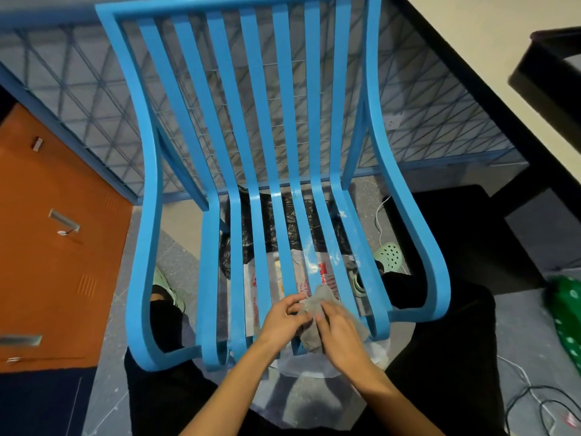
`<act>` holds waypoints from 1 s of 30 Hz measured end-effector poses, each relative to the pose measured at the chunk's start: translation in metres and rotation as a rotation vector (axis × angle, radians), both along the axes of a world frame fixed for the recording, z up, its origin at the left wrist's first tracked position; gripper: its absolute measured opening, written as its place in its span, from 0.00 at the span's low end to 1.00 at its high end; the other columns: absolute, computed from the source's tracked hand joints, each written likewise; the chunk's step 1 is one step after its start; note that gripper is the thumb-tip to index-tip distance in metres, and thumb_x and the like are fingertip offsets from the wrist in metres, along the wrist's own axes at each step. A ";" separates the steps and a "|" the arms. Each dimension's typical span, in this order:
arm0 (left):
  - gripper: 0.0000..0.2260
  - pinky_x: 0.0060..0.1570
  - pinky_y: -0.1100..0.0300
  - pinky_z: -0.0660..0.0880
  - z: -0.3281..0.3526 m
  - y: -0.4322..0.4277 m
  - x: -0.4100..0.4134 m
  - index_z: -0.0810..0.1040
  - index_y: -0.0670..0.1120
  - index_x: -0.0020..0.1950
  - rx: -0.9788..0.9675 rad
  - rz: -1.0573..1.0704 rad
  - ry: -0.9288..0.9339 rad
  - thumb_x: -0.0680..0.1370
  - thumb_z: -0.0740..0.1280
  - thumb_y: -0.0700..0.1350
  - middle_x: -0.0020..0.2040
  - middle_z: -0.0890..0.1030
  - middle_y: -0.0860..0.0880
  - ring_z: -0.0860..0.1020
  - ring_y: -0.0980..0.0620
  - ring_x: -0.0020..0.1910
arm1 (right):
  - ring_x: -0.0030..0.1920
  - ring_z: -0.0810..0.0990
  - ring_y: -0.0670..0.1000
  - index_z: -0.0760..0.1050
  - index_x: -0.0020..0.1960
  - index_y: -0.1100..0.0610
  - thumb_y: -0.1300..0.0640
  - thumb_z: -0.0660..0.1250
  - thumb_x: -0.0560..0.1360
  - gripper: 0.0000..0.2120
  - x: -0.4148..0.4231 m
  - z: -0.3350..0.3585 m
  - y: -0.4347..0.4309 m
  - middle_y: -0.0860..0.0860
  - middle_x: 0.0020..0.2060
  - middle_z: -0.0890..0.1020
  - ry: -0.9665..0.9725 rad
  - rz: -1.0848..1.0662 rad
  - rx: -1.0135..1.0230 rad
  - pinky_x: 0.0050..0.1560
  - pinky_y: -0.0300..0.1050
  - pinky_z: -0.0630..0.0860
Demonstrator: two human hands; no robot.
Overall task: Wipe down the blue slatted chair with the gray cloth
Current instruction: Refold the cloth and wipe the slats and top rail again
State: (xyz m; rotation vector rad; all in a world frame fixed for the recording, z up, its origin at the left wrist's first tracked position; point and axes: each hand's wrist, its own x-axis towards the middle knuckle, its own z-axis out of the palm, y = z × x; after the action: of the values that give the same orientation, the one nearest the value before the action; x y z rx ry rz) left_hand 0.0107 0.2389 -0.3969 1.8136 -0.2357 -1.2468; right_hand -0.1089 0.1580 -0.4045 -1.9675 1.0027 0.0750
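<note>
The blue slatted chair (257,146) fills the middle of the view, its back rising away from me and its seat slats curling down toward me. White dusty smears show on the seat slats right of centre. The gray cloth (317,302) lies bunched on the front of the seat. My left hand (283,319) grips its left side with fingers curled. My right hand (338,332) presses on its right part, covering much of it.
An orange cabinet (53,247) stands at the left. A blue wire-mesh panel (424,121) is behind the chair. A black bag (239,243) and clear plastic lie under the seat. A white table (471,58), green bag (566,319) and cables (531,394) are at the right.
</note>
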 end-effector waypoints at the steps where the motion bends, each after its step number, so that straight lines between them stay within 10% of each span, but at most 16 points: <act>1: 0.19 0.50 0.56 0.81 -0.002 0.000 0.001 0.76 0.47 0.65 0.002 -0.005 -0.042 0.75 0.70 0.35 0.53 0.83 0.48 0.82 0.50 0.49 | 0.69 0.70 0.50 0.66 0.74 0.56 0.53 0.55 0.83 0.20 0.001 -0.002 -0.001 0.53 0.70 0.71 0.001 -0.030 -0.019 0.71 0.45 0.65; 5: 0.16 0.43 0.61 0.80 -0.007 -0.003 0.009 0.80 0.44 0.59 0.011 0.045 -0.205 0.74 0.69 0.31 0.48 0.83 0.50 0.80 0.58 0.38 | 0.67 0.72 0.52 0.63 0.76 0.55 0.56 0.61 0.81 0.24 0.007 -0.015 -0.001 0.53 0.69 0.73 -0.020 -0.160 0.036 0.69 0.51 0.70; 9: 0.12 0.44 0.72 0.77 -0.005 -0.006 0.020 0.81 0.46 0.56 0.000 0.034 -0.393 0.77 0.66 0.34 0.51 0.82 0.51 0.79 0.59 0.48 | 0.62 0.76 0.53 0.66 0.73 0.56 0.55 0.61 0.81 0.21 0.020 -0.025 -0.005 0.55 0.64 0.77 0.028 -0.266 0.123 0.65 0.49 0.74; 17: 0.22 0.77 0.49 0.54 -0.028 -0.015 0.049 0.65 0.51 0.76 0.107 -0.305 -0.822 0.82 0.61 0.47 0.78 0.61 0.53 0.57 0.51 0.77 | 0.70 0.70 0.57 0.53 0.78 0.54 0.51 0.55 0.83 0.26 0.039 -0.045 0.001 0.57 0.72 0.69 0.077 -0.354 0.071 0.71 0.51 0.65; 23: 0.27 0.76 0.46 0.35 -0.055 -0.011 0.045 0.42 0.57 0.79 0.291 -0.524 -0.890 0.84 0.50 0.57 0.78 0.36 0.57 0.34 0.55 0.77 | 0.68 0.72 0.59 0.60 0.76 0.61 0.47 0.52 0.82 0.27 0.046 -0.053 -0.003 0.61 0.69 0.72 0.032 -0.338 -0.043 0.70 0.50 0.66; 30: 0.26 0.77 0.44 0.42 -0.066 -0.010 0.042 0.46 0.53 0.79 0.226 -0.488 -0.964 0.84 0.54 0.53 0.79 0.41 0.53 0.39 0.50 0.79 | 0.65 0.74 0.59 0.58 0.76 0.61 0.53 0.54 0.84 0.23 0.086 -0.052 -0.044 0.61 0.66 0.75 0.050 -0.297 0.067 0.63 0.48 0.69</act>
State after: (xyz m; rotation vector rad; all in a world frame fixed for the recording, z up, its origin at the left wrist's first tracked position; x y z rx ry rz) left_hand 0.0524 0.2291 -0.4626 2.5404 -1.1591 -0.5986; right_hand -0.0228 0.1143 -0.4564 -1.7449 1.2981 -0.0074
